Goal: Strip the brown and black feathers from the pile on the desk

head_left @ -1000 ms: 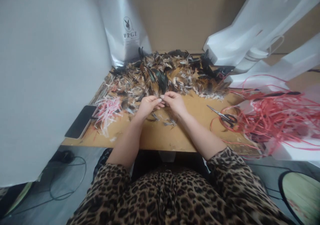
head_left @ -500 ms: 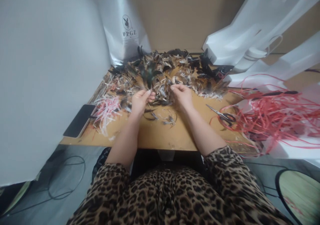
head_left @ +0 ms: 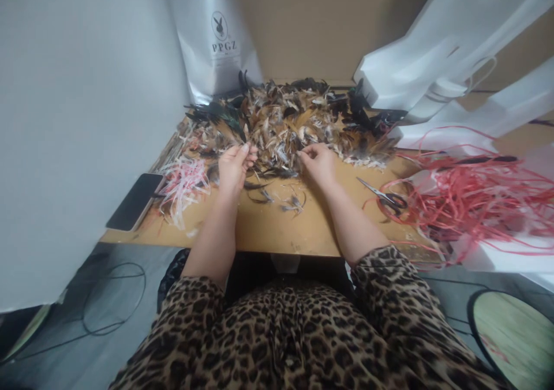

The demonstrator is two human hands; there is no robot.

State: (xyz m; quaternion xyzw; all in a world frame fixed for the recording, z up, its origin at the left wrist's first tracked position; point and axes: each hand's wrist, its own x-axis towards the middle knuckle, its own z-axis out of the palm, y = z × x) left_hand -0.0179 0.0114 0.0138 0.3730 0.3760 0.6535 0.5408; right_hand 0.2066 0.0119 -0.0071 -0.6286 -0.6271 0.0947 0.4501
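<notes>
My left hand [head_left: 236,164] is closed in a pinch at the front left of a feather pile [head_left: 288,113]. From its fingertips a small bunch of brown and dark green feathers [head_left: 229,123] leans up and to the left, its edges merging with the pile behind. My right hand [head_left: 319,162] has its thumb and fingertips together at the pile's front edge. Whatever lies between those fingertips is too small to make out. A few loose feathers [head_left: 294,204] lie on the tabletop [head_left: 281,231] between my forearms.
On the left are pink and white strips [head_left: 184,185] and a phone [head_left: 135,202]. Scissors [head_left: 385,195] lie right of my right hand, beside tangled red strips [head_left: 480,205]. A silver bag [head_left: 220,61] stands behind; white packaging [head_left: 402,67] fills the back right.
My left hand has moved a little left, and the feathers in it have swung from upright to leaning left. My right hand stays at the pile's front edge. The whole view has shifted slightly.
</notes>
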